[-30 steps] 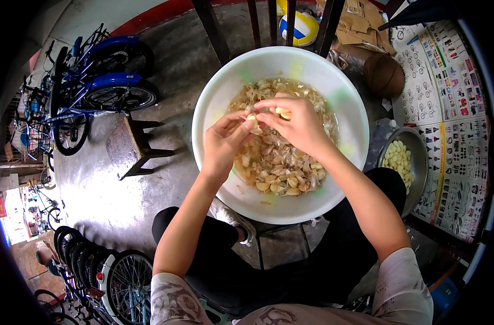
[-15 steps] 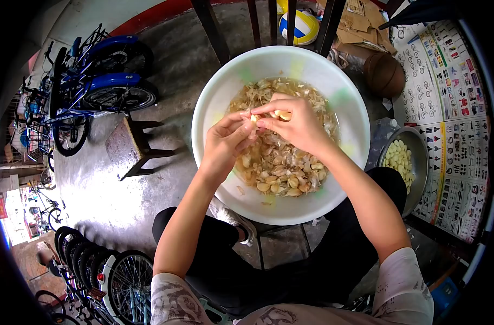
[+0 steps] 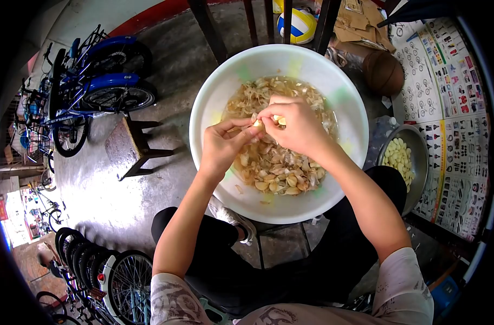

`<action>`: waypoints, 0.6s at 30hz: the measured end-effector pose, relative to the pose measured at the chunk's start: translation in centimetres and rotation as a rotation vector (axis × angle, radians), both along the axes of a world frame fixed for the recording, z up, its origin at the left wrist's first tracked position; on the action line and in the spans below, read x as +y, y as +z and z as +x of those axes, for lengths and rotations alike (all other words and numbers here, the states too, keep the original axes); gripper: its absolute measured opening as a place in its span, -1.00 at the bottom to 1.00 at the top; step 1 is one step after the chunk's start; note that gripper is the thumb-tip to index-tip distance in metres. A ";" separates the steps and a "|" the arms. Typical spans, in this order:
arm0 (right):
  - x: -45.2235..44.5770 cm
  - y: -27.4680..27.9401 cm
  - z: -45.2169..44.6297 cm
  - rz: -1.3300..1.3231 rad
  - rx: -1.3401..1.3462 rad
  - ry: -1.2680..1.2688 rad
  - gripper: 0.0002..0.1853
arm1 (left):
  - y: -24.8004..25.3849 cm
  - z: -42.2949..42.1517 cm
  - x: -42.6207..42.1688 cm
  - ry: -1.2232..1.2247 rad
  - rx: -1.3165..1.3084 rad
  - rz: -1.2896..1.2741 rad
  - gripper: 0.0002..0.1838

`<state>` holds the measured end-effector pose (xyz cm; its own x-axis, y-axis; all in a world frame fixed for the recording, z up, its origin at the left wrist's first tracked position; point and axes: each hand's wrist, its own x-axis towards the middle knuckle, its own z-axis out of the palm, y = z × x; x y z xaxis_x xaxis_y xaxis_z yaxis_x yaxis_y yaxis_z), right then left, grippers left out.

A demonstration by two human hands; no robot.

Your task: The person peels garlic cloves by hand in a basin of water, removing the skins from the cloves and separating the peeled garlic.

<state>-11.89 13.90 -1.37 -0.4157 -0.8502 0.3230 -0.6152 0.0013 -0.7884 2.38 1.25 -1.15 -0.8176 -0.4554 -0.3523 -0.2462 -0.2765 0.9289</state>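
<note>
A gray floor (image 3: 171,76) spreads out under everything. Bikes with blue fenders (image 3: 114,81) stand on it to the left, and a wall sheet (image 3: 455,130) full of little pictures is on the far right. The person's legs, in black pants (image 3: 333,238), are bent at the near side of a big, round, white tub (image 3: 349,108). A small wooden stool (image 3: 122,146) is to the left of the tub, well apart from it. A shiny metal bowl (image 3: 418,173) sits to the right of the tub, close to one knee. Past the tub are a brown ball (image 3: 383,73) and a yellow, white and blue ball (image 3: 298,27). Both hands are over the middle of the tub, close together. The left hand (image 3: 223,143) has its thumb and a finger pinched on a pale garlic clove (image 3: 258,124), and the right hand (image 3: 298,124) has its fingertips up against the same clove. The right hand's other fingers are curled around a second pale clove (image 3: 280,120). I cannot tell just where the right thumb is. Below the hands, the tub holds a wet heap of brown garlic cloves (image 3: 285,181) and thin, loose skins (image 3: 247,97). Smooth, creamy peeled cloves (image 3: 398,156) lie in a pile in the metal bowl.
</note>
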 end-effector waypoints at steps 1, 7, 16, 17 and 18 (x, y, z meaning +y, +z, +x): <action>0.0 -0.1 0.1 0.000 0.000 -0.002 -0.89 | -0.1 0.0 0.1 -0.028 0.021 -0.031 -0.72; 0.3 0.0 0.2 -0.075 -0.182 -0.005 -0.89 | 0.8 0.2 0.4 0.007 0.003 -0.077 -0.72; 0.7 1.1 -0.4 -0.064 0.025 0.058 -0.88 | 1.0 0.6 -1.3 -0.131 -0.078 -0.115 -0.77; 0.6 1.1 -0.5 -0.077 0.034 0.098 -0.87 | 0.9 0.7 -1.7 -0.130 -0.080 -0.114 -0.77; 0.5 1.1 -0.5 -0.089 0.042 0.137 -0.85 | 0.6 0.8 -2.2 -0.196 -0.049 -0.126 -0.77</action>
<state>-12.41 14.45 -0.26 -0.2823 -0.8652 0.4145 -0.6370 -0.1540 -0.7553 3.22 -0.99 -0.60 -0.8781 -0.3328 -0.3437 -0.3289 -0.1019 0.9389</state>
